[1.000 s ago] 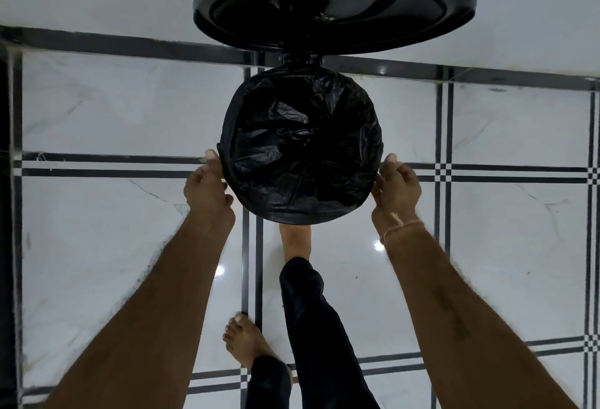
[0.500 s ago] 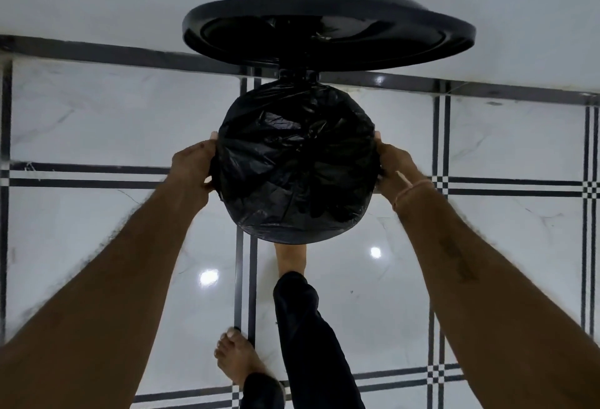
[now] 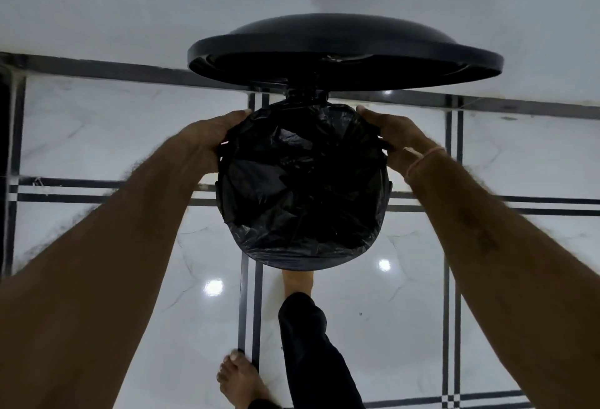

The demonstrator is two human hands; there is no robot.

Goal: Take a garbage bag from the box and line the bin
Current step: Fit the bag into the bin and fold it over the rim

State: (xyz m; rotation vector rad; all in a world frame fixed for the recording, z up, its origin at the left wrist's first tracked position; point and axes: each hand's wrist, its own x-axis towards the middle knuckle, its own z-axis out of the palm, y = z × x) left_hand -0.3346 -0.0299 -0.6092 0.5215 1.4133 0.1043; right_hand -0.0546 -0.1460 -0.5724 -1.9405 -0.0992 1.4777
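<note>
A round black pedal bin stands on the floor below me, and a black garbage bag (image 3: 302, 187) covers its whole opening and is folded over the rim. The bin's black lid (image 3: 344, 51) is raised behind it. My left hand (image 3: 211, 139) grips the bag at the far left of the rim. My right hand (image 3: 394, 137) grips the bag at the far right of the rim, thumb on top. One bare foot (image 3: 297, 282) reaches under the bin's near edge, where the pedal is hidden. The box is not in view.
The floor is glossy white marble tile (image 3: 97, 142) with dark double lines. A white wall (image 3: 130, 2) with a dark skirting rises just behind the bin. My other bare foot (image 3: 242, 382) stands on the floor close below the bin.
Both hands have slid along the rim from the near sides to the far sides by the hinge. My view has moved closer to the bin.
</note>
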